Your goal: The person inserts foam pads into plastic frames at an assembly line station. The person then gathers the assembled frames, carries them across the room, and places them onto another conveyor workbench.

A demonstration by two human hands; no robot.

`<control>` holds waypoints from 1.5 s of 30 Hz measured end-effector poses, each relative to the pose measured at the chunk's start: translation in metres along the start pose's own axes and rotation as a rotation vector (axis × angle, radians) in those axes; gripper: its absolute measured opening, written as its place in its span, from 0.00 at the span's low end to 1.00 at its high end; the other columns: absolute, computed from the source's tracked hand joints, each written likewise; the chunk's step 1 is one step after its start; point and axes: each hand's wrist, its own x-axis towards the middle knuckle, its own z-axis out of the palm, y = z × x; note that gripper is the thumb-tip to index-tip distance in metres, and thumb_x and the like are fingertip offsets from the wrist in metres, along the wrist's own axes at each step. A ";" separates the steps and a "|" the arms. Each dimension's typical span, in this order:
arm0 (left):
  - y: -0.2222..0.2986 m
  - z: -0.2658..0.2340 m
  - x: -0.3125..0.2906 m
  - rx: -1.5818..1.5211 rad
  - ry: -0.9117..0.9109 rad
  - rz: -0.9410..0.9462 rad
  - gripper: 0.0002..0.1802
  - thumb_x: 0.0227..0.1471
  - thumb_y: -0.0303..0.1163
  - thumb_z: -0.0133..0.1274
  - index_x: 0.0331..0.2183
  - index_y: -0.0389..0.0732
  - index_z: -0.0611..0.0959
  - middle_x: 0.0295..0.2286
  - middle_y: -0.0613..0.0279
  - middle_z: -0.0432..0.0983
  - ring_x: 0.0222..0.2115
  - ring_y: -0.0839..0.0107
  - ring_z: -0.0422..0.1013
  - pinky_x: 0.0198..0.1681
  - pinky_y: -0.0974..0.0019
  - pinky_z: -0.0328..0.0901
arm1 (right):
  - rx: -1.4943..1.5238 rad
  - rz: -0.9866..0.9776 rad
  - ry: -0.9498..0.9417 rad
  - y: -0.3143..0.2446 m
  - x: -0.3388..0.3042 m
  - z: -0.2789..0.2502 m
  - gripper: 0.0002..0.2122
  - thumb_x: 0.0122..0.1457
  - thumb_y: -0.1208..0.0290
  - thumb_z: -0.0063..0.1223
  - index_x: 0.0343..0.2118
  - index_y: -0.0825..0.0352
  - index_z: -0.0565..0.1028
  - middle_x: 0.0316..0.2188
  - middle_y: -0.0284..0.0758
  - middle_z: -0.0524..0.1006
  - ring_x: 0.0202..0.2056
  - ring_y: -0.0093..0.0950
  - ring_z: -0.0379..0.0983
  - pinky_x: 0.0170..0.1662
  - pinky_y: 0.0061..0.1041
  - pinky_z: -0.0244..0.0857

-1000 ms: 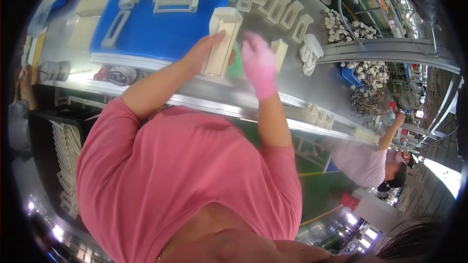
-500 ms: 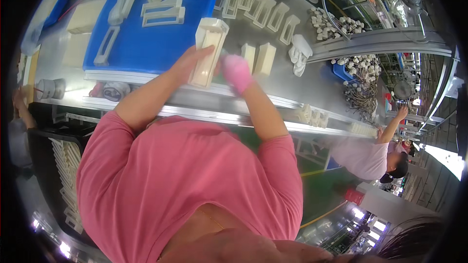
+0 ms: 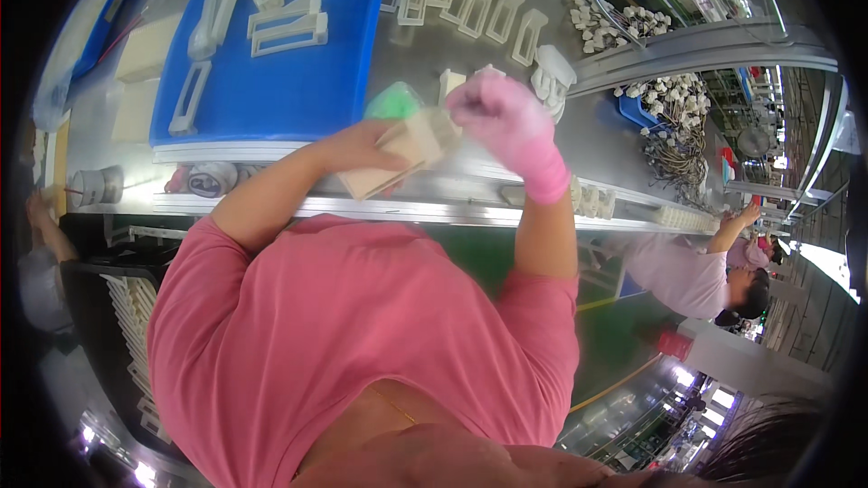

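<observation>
In my bare left hand [image 3: 355, 146] is a cream-coloured, box-shaped plastic housing [image 3: 378, 173], tilted over the bench's front edge. The fingers and thumb wrap round it, and its far end is smeared by motion. My right hand [image 3: 506, 117], in a pink glove, is raised beside that far end. Its fingers are curled closed; whether anything small is between them I cannot make out. Just beyond the housing lies a blurred bright green thing [image 3: 394, 101]. Another cream housing [image 3: 450, 83] stands behind, partly hidden by the glove.
A blue tray [image 3: 280, 90] with several white frames lies at left. More white frames [image 3: 475, 7] stand in a row on the metal bench [image 3: 398, 59]. A white cloth [image 3: 551, 77], cable bundles [image 3: 674, 158] and a metal rail [image 3: 687, 63] are at right. A co-worker [image 3: 683, 271] is farther right.
The housing has tipped from nearly upright to a slant, lower in my left hand. My right hand has moved right and up from its side. The green thing has come into view.
</observation>
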 end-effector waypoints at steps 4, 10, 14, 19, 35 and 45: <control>0.000 -0.001 -0.001 -0.009 -0.071 -0.046 0.23 0.40 0.32 0.53 0.40 0.36 0.66 0.24 0.58 0.70 0.19 0.69 0.70 0.23 0.67 0.66 | -0.394 -0.146 -0.084 -0.012 -0.006 0.005 0.04 0.40 0.72 0.52 0.21 0.64 0.72 0.20 0.34 0.69 0.24 0.31 0.68 0.27 0.26 0.62; 0.005 -0.006 -0.003 0.035 -0.169 -0.125 0.23 0.38 0.33 0.54 0.39 0.36 0.68 0.23 0.58 0.70 0.20 0.69 0.70 0.22 0.68 0.66 | -0.687 -0.164 -0.235 -0.026 -0.010 0.006 0.04 0.37 0.76 0.51 0.19 0.63 0.71 0.20 0.35 0.69 0.23 0.33 0.68 0.24 0.28 0.62; 0.000 -0.007 0.000 0.095 -0.154 -0.116 0.24 0.38 0.34 0.55 0.38 0.36 0.68 0.23 0.58 0.71 0.20 0.69 0.70 0.22 0.68 0.66 | -1.007 -0.221 -0.330 -0.039 -0.012 0.009 0.04 0.34 0.77 0.50 0.17 0.64 0.69 0.18 0.35 0.68 0.21 0.32 0.68 0.21 0.26 0.62; 0.009 -0.004 -0.002 0.078 -0.246 -0.189 0.24 0.37 0.33 0.56 0.39 0.36 0.68 0.24 0.57 0.71 0.22 0.69 0.71 0.24 0.68 0.66 | -1.080 -0.245 -0.414 -0.045 -0.014 0.007 0.04 0.35 0.75 0.50 0.17 0.63 0.69 0.18 0.34 0.69 0.22 0.29 0.70 0.21 0.23 0.62; 0.008 -0.001 -0.003 -0.065 -0.279 -0.153 0.25 0.37 0.33 0.56 0.38 0.34 0.67 0.22 0.54 0.71 0.19 0.67 0.71 0.21 0.66 0.66 | -0.360 -0.010 -0.138 -0.023 -0.024 0.000 0.04 0.45 0.72 0.47 0.22 0.66 0.70 0.23 0.36 0.71 0.26 0.34 0.69 0.28 0.27 0.63; 0.002 -0.003 0.001 0.004 -0.325 -0.276 0.26 0.36 0.31 0.56 0.39 0.34 0.67 0.24 0.54 0.71 0.21 0.66 0.71 0.22 0.66 0.67 | -0.687 -0.115 -0.411 -0.025 -0.025 0.007 0.03 0.39 0.73 0.48 0.20 0.64 0.69 0.19 0.37 0.68 0.24 0.35 0.68 0.25 0.29 0.63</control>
